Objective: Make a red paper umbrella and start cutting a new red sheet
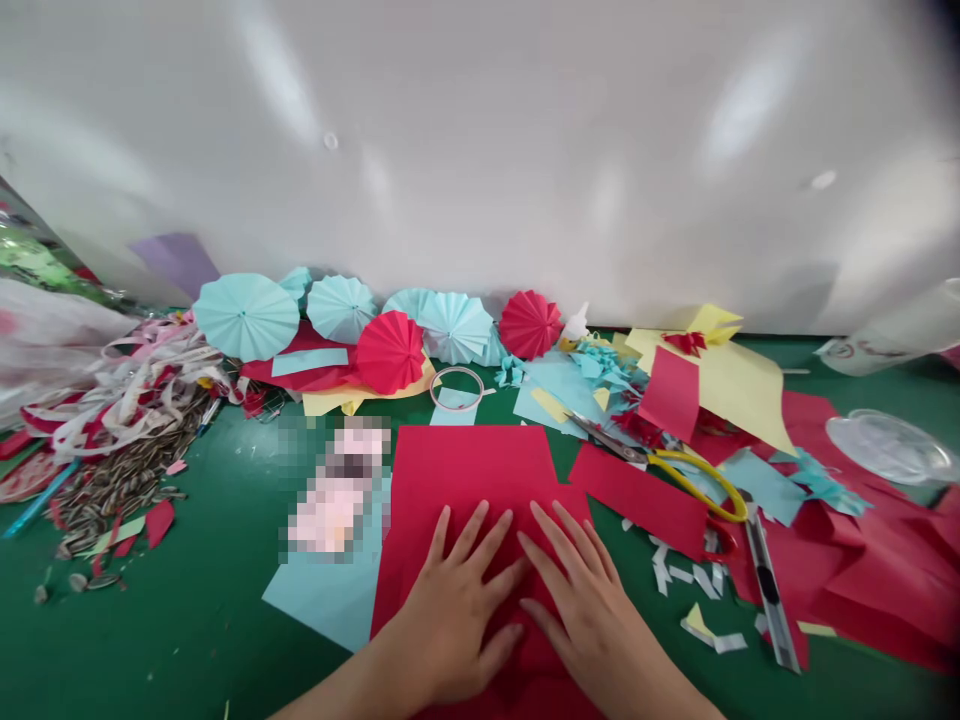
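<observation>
A large sheet of red paper lies flat on the green table in front of me. My left hand rests palm down on it, fingers spread. Beside it my right hand presses on the same paper, its fingers also stretched out and apart. The two thumbs point toward each other near the sheet's lower middle. Light blue paper sticks out from under the left edge of the red sheet. Just right of the sheet is a red paper strip.
Pleated paper rosettes line the white wall. Yellow-handled scissors and a utility knife lie at right among paper scraps. A roll of clear tape sits beyond the sheet. Sunflower seeds and ribbons are heaped at left.
</observation>
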`<state>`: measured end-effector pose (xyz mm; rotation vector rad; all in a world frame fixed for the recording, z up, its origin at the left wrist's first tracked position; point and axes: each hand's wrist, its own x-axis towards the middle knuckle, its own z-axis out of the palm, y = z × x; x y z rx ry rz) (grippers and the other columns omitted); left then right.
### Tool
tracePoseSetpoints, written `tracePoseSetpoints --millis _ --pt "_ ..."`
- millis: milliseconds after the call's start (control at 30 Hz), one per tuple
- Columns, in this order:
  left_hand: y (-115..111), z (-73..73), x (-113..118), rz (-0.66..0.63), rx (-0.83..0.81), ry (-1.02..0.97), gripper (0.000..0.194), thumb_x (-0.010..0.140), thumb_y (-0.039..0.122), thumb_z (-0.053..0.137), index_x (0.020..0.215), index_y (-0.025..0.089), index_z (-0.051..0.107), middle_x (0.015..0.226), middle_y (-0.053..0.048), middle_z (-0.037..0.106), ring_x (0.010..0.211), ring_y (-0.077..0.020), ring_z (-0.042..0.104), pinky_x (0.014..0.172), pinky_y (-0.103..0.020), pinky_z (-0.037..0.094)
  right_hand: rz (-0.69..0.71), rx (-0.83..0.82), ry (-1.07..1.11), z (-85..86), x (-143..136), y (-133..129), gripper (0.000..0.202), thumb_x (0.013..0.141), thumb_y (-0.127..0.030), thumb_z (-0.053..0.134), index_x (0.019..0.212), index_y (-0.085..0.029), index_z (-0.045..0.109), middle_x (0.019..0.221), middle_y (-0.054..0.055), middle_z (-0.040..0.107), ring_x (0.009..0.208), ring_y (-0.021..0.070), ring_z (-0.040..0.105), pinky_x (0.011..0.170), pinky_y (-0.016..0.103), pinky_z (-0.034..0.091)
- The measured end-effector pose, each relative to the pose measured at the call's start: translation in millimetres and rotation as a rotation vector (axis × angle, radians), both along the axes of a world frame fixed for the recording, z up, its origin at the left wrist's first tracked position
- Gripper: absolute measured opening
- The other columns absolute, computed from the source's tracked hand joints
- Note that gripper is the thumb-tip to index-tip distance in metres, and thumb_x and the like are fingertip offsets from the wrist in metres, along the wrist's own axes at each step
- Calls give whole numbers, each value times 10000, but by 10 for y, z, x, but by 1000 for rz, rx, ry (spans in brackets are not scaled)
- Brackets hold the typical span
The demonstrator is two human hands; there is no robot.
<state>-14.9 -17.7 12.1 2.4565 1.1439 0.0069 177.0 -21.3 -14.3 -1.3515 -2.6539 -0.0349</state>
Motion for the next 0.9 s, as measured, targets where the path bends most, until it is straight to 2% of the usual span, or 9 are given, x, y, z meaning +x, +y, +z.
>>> tracePoseSetpoints --millis 133,467,900 --pt "2 -20 1 6 5 8 583 844 367 382 1373 301 145 1474 -4 17 1334 -294 0 1023 -606 65 -6 -25 -29 -37 -4 -25 489 823 -328 439 1296 -219 383 1403 59 315 1299 303 212 931 493 385" --pt "39 -61 -14 13 8 5 565 846 353 384 1368 296 176 1475 -9 54 1335 -289 2 1028 -597 66 -39 -70 -13 -112 -39 -58 549 838 -302 421 1357 -206 269 1444 60 214 1327 306 88 972 522 324" --pt "53 -81 -24 4 32 -5 568 853 350 375 1373 303 149 1476 -9 56 1334 -295 17 1023 -607 83 -60 -124 -16 -120 -58 -59 581 856 -330 390 1384 -193 186 1452 78 171 1327 310 68 979 562 290"
